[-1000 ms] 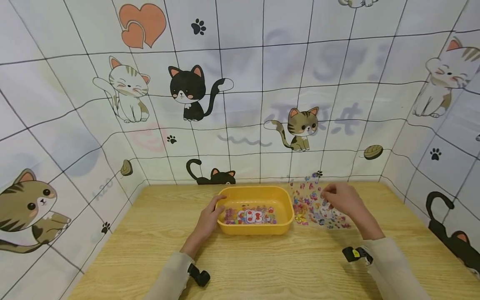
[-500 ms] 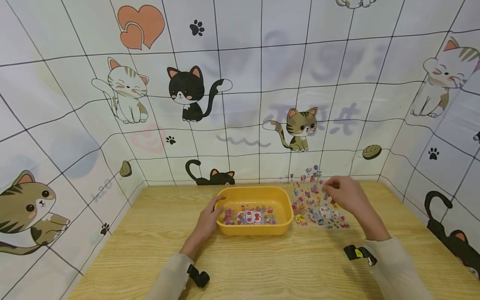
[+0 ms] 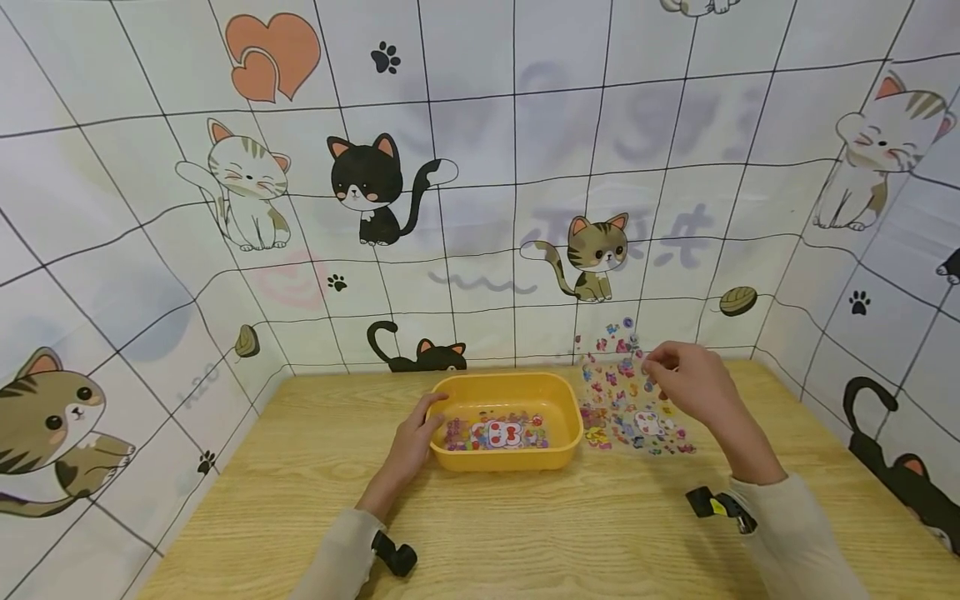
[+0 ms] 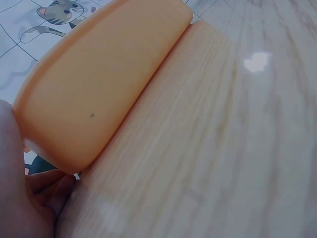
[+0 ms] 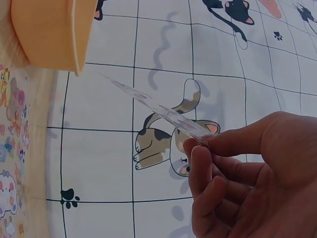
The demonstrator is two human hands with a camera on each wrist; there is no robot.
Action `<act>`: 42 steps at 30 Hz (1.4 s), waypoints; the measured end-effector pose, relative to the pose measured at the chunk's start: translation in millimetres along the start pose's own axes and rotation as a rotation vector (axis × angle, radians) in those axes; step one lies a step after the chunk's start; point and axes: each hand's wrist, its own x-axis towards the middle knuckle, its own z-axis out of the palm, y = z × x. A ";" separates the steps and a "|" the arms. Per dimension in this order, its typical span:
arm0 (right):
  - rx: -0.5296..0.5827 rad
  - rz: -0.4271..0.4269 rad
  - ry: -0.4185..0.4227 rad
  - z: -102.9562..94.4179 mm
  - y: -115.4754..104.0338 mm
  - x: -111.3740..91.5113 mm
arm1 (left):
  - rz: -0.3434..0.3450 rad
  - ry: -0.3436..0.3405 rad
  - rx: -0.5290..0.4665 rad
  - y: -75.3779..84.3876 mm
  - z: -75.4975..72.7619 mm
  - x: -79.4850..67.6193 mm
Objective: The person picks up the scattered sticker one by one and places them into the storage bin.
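Note:
A yellow plastic basin (image 3: 506, 461) stands on the table with colourful sticker sheets (image 3: 504, 433) lying inside it. My left hand (image 3: 411, 440) grips the basin's left end, fingers at the rim; the left wrist view shows the curled fingers (image 4: 52, 191) at the lower corner of its wall. Right of the basin, my right hand (image 3: 693, 385) pinches a clear sticker sheet (image 3: 611, 367) by its edge between thumb and fingertips. In the right wrist view that clear sheet (image 5: 158, 108) is seen nearly edge-on, held up off the table.
More sticker sheets (image 3: 648, 429) lie flat on the table right of the basin, one bearing a white cartoon face. The wood-grain table (image 3: 525, 533) meets a cat-printed cloth wall (image 3: 480, 208) behind and at both sides.
My right hand has raised the pinched clear sheet off the others, its far end now higher against the back wall. My left hand stays on the basin.

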 end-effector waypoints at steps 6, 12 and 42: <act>-0.011 -0.015 0.015 -3.5 -5.9 -2.8 | -0.003 -0.006 -0.010 -1.1 0.2 0.1; -0.012 -0.030 0.025 -4.9 -10.6 -5.3 | -0.001 -0.002 0.002 -1.8 0.1 0.4; 0.005 -0.060 -0.002 0.5 -20.5 -8.6 | -0.003 -0.006 -0.019 1.0 -0.1 -0.1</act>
